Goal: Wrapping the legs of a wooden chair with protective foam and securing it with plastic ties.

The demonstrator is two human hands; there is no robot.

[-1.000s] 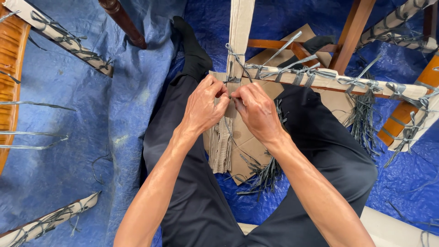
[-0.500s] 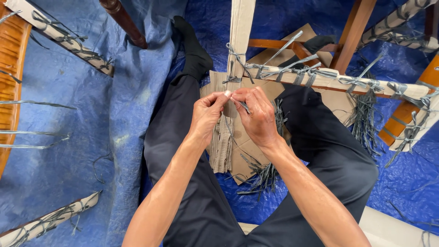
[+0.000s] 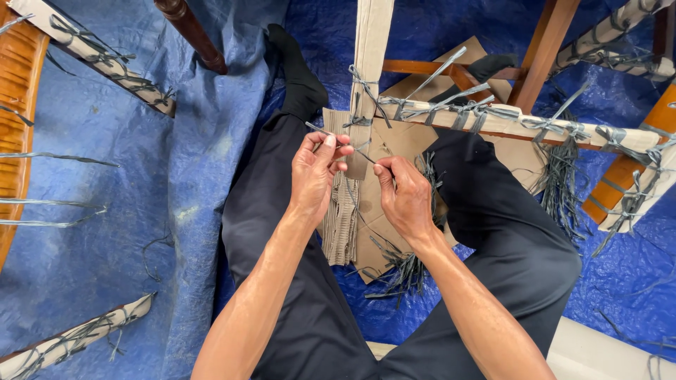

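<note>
Both hands are pinching 1 thin grey strip (image 3: 343, 144) — the left hand (image 3: 315, 172) is gripping it between thumb and fingertips, the right hand (image 3: 405, 193) is nipping its other end with fingers pressed together. The strip is stretching between them, just below the cardboard-wrapped rail (image 3: 507, 123) bound with grey ties, over flat cardboard (image 3: 384, 211) lying between the person's black-trousered legs on a blue tarp (image 3: 127, 211).

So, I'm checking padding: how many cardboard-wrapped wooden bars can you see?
5, maybe more out of frame: upright bar above the hands, horizontal bar to its right, one top left, one bottom left, one top right.
</note>
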